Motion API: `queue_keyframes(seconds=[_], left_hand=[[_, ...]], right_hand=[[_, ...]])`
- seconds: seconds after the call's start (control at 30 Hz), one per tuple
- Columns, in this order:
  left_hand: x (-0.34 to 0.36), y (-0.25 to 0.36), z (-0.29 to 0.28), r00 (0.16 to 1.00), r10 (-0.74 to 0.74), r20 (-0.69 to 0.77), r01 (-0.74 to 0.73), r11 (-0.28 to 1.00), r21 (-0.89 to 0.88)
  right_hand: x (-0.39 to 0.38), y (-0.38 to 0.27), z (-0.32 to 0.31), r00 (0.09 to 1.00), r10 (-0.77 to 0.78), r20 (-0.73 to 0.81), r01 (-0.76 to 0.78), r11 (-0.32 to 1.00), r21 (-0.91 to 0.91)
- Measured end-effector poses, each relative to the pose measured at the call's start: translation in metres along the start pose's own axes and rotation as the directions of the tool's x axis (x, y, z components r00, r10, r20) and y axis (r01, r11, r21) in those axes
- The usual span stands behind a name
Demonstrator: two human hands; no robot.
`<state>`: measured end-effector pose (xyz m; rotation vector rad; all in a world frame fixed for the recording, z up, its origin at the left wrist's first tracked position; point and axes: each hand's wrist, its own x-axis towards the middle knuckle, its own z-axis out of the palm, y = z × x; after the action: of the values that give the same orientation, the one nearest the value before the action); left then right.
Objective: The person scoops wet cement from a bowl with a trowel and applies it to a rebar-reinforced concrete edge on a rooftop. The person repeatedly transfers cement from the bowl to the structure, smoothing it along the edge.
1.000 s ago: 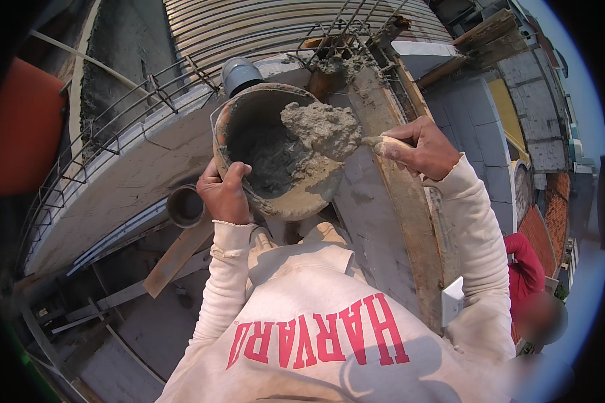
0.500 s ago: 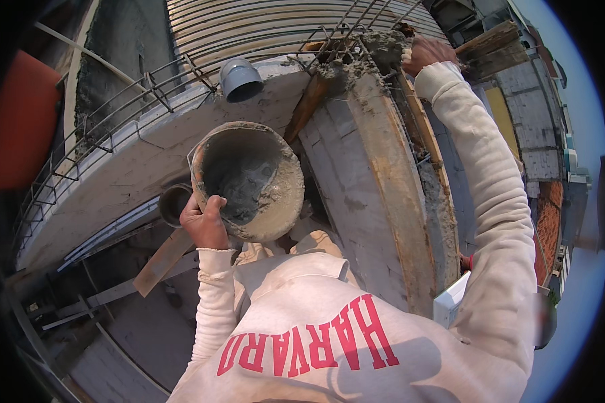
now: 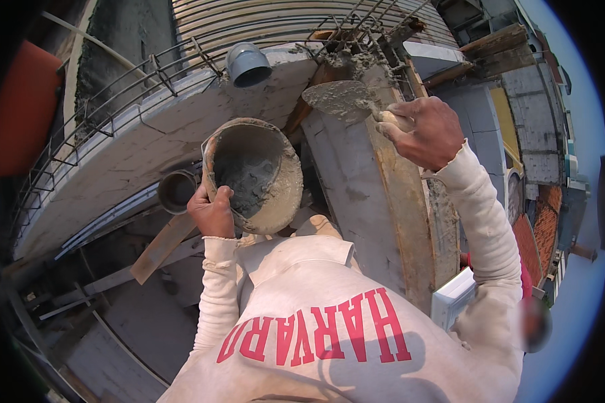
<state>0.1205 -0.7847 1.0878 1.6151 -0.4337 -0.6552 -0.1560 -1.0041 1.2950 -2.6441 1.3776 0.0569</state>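
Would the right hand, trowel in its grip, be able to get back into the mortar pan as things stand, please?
Probably yes. The right hand holds the trowel just above and beside the mortar pan, which the left hand tilts open toward it. Nothing appears to lie between them.

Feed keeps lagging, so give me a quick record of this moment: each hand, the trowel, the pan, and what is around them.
left hand: grips the rim of the mortar pan
mortar pan: round, tilted, a little wet grey mortar inside
right hand: raised, closed on the trowel handle
trowel: blade smeared with mortar, held near the column top
column: grey concrete, rebar sticking out above
nearby: grey pipe end, metal railing
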Motion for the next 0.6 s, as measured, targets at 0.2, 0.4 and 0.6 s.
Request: queue_keyframes(seconds=[0.2, 0.4, 0.6], left_hand=[[0.001, 0.021, 0.022, 0.988, 0.053, 0.148, -0.065, 0.995, 0.074], [0.011, 0.060, 0.034, 0.944, 0.181, 0.274, -0.188, 0.982, -0.001], [0.013, 0.063, 0.031, 0.924, 0.156, 0.348, -0.171, 0.985, 0.013]], right_hand=[[-0.004, -0.086, 0.160, 0.959, -0.269, 0.089, 0.282, 0.934, -0.217], [0.015, -0.066, 0.156, 0.923, -0.227, 0.311, 0.210, 0.974, 0.089], [-0.011, -0.079, 0.155, 0.911, -0.179, 0.373, -0.031, 0.870, 0.492]])
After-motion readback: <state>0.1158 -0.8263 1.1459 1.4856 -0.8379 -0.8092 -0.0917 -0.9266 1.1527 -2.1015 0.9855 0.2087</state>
